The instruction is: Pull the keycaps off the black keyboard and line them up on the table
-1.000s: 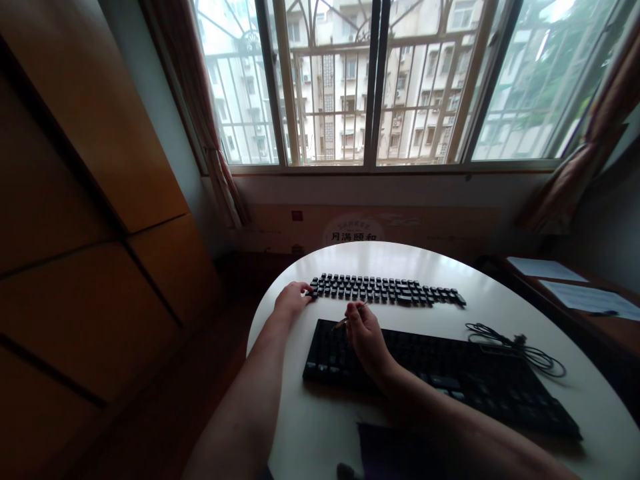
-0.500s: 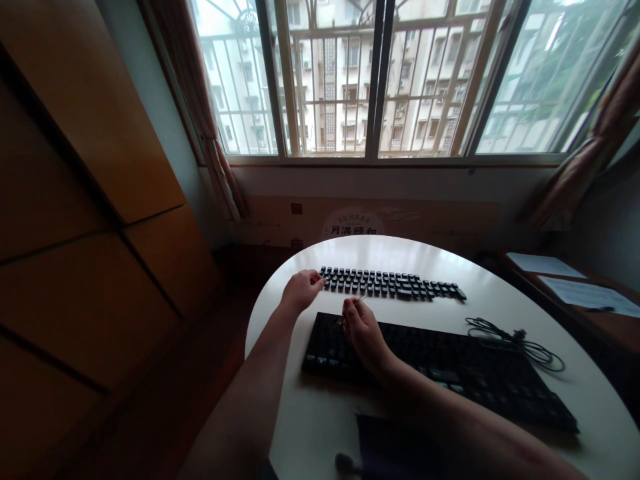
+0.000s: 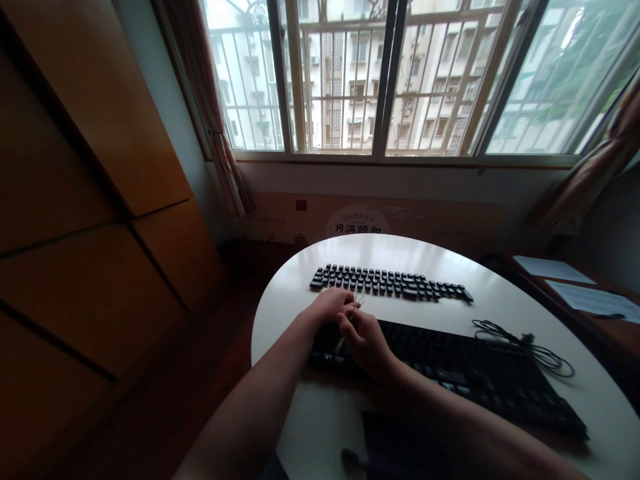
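Observation:
On the round white table lies a black keyboard, with rows of loose black keycaps laid out beyond it. My right hand is closed on a thin wire keycap puller over the keyboard's left end. My left hand has come beside it, its fingers curled at the tool's tip. Whether the left fingers hold a keycap is hidden.
A coiled black cable lies to the right of the keyboard. A dark cloth and a small dark object sit at the near edge. Wooden cabinets stand left, a window ahead, papers on a side surface right.
My left hand left the far-left end of the keycap rows and moved back to meet my right hand over the keyboard. The right hand stayed nearly still.

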Motion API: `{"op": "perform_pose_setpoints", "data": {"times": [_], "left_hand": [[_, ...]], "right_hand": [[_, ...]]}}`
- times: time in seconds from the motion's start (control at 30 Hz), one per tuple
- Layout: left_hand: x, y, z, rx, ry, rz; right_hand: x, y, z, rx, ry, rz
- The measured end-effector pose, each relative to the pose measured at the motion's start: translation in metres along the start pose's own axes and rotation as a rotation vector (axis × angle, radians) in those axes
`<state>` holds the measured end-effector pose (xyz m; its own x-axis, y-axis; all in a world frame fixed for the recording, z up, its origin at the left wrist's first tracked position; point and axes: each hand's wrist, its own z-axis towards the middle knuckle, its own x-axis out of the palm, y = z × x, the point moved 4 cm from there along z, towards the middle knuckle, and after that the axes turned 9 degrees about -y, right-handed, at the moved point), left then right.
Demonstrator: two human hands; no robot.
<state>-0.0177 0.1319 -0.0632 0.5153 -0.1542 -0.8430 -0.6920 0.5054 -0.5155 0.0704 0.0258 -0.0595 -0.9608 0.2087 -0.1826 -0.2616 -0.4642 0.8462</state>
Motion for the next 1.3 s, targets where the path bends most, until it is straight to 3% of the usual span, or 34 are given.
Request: {"op": "perform_pose_setpoints", "data": {"times": [0.2, 0.37, 0.57, 0.87, 1.3], "left_hand": [[0.004, 0.002, 0.005, 0.091, 0.024, 0.158], [0.004, 0.002, 0.006, 0.108, 0.030, 0.217], [0.005, 0.002, 0.007, 0.104, 0.041, 0.238], [0.005, 0.000, 0.006, 0.096, 0.008, 0.233], [0.002, -0.004, 0.004, 0.091, -0.005, 0.230]], "right_hand": [[-0.011, 0.026, 0.010, -0.053, 0.167, -0.046], [-0.008, 0.011, 0.009, 0.001, 0.268, -0.032], [-0.004, -0.011, 0.003, 0.066, 0.206, 0.058], [-0.005, -0.008, -0.002, 0.029, 0.232, -0.051], [-0.004, -0.001, -0.003, 0.022, 0.295, -0.012]]}}
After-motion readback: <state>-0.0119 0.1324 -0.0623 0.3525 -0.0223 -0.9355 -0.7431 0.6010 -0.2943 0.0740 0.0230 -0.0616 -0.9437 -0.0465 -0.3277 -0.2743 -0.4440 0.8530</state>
